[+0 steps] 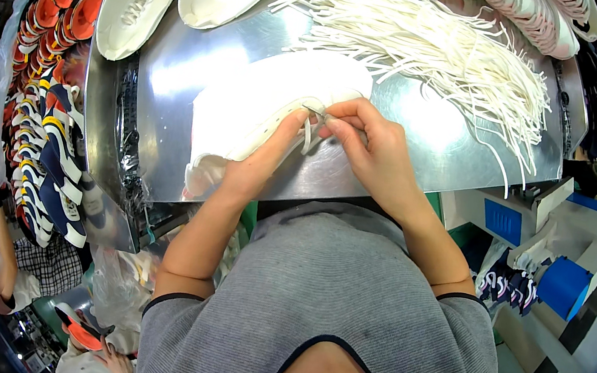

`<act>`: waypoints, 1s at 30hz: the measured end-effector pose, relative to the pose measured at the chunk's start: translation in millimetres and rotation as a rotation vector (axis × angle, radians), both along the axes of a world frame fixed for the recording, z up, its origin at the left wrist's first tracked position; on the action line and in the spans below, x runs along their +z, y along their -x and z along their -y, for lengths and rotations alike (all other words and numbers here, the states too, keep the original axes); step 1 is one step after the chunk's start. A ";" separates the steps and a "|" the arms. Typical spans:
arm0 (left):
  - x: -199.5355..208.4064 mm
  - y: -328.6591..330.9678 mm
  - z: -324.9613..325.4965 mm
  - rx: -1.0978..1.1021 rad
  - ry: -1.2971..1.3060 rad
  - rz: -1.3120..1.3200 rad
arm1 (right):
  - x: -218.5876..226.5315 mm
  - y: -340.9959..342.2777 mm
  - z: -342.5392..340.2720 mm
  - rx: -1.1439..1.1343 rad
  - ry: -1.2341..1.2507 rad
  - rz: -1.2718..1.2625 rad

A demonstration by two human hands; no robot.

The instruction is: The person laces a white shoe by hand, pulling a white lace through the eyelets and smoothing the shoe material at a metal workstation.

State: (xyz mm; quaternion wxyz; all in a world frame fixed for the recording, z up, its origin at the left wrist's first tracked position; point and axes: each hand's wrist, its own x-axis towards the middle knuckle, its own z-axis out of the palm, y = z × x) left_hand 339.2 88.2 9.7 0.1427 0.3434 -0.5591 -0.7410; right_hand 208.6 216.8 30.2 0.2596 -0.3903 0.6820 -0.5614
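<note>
A white shoe (263, 109) lies on its side on a shiny metal table (177, 70), blurred by glare. My left hand (260, 162) grips the shoe from below, thumb on its upper. My right hand (369, 147) pinches a white lace (309, 131) at the shoe's eyelets, fingertips touching the left thumb. The lace end hangs down between both hands.
A big heap of loose white laces (440, 50) covers the table's far right. Several white shoes (140, 8) lie at the far edge. Stacked navy and orange shoes (53, 114) stand at the left. A white and blue machine (558, 238) sits at the right. Another person (4, 275) is at lower left.
</note>
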 end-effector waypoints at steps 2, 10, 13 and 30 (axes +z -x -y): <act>1.5 0.7 -3.1 0.010 0.128 0.008 | 0.2 -1.4 1.0 0.001 -0.008 0.023; 25.9 1.7 -10.5 -0.222 1.290 0.137 | 2.9 -2.5 29.8 0.148 -0.384 -0.633; -26.3 -13.4 -1.8 -0.068 0.585 0.088 | 13.4 18.6 16.3 0.235 -0.365 -0.694; -15.3 -20.0 36.5 -0.168 0.228 0.122 | -35.4 62.4 49.6 -0.132 -0.284 -0.147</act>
